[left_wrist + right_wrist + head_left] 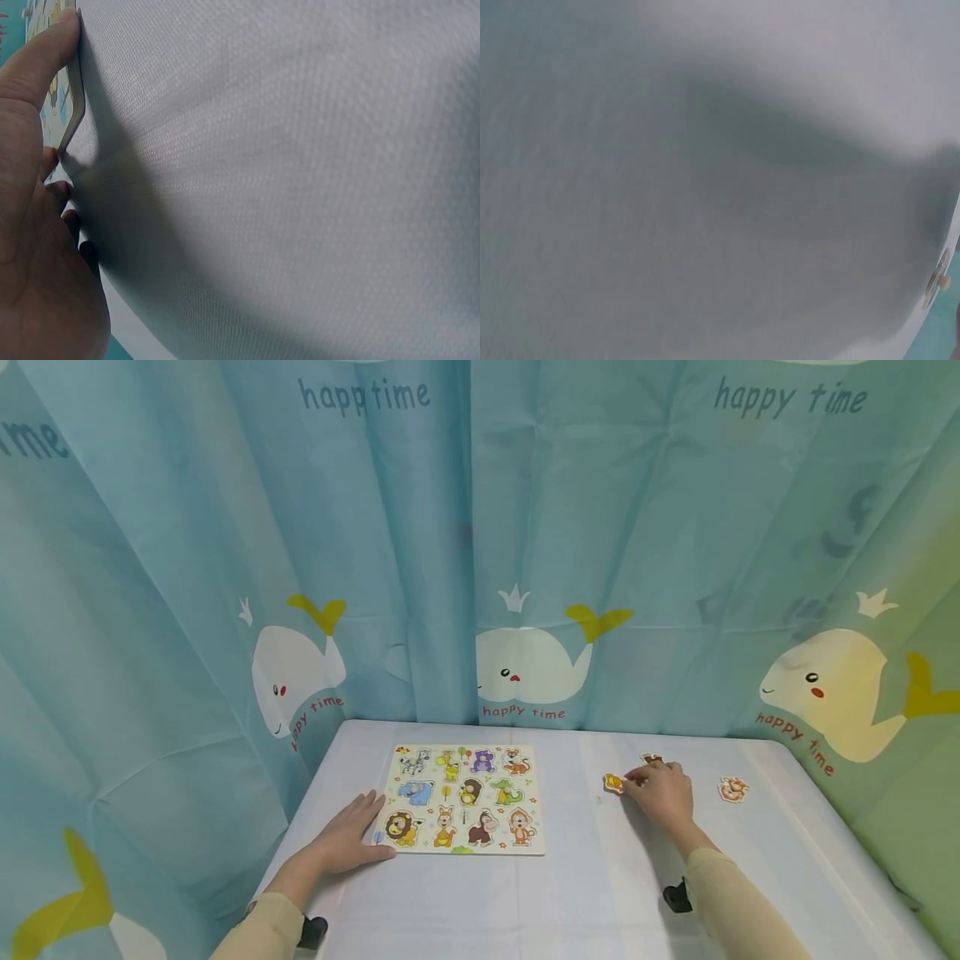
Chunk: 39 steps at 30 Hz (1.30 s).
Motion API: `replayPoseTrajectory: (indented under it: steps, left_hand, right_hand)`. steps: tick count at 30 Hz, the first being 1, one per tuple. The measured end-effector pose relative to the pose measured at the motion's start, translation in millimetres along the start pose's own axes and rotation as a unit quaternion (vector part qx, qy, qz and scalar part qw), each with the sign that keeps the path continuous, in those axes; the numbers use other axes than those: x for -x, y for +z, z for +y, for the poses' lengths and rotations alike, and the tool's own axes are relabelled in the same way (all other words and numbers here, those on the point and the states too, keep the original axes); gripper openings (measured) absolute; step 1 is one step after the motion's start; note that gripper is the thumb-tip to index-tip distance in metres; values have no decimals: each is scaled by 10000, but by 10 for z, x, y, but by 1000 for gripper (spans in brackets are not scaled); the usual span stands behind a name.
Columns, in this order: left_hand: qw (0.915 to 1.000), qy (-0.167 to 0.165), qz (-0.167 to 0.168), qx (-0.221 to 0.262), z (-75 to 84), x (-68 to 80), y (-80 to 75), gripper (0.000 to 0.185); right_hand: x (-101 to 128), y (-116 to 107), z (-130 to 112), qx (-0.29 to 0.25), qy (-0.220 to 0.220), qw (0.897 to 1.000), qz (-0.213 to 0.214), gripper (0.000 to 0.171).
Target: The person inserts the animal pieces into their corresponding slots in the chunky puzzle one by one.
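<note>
Head view is showing one puzzle board (465, 799) lying flat on the white tabletop (585, 893), with eleven animal pictures counted on its face in three rows. Three loose puzzle pieces are lying to the right of the board: a yellow piece (613, 782), a brown piece (651, 759) partly hidden behind the fingers, and an orange piece (732, 789) sitting well apart on the far side.

The left hand (347, 842) is resting palm down on the tabletop, fingers straight and relaxed, gripping nothing; its fingertips are lying against the board's near left corner. Left wrist view is showing the thumb (41, 56) touching the board's edge (73, 112) while the other fingers are lying on the cloth.

The right hand (663, 793) is lying knuckles up between the yellow piece and the orange piece, with fingers loosely curled; the fingertips are touching or just beside the yellow piece, and whether they are pinching it is not clear. Right wrist view is giving only blurred white cloth.

A blue curtain (480, 543) printed with whales is hanging around the tabletop
</note>
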<state>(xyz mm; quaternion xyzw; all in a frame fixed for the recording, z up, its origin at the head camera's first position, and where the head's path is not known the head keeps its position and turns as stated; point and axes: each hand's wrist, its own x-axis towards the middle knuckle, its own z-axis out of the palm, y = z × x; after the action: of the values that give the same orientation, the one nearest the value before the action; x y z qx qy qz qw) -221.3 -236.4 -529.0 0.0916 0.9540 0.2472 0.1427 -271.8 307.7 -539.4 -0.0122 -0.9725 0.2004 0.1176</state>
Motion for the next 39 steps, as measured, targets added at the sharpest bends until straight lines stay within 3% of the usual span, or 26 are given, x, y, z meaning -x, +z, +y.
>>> replayPoseTrajectory:
  steps: [7,19,30,39]
  left_hand:
    - [10000,28,-34,-3,-13,-5,2,106]
    - [10000,23,-77,-4,-12,-15,-6,107]
    - [10000,51,-54,-8,-13,-14,-10,107]
    - [9999,93,-42,-39,-25,-17,1,106]
  right_hand:
    - [14,-4,80,-99,-572,9981,-221,11]
    - [72,41,68,-191,-529,9979,-312,9]
    - [137,71,-92,233,101,9997,-58,21]
    - [169,93,-170,84,641,9978,-109,20]
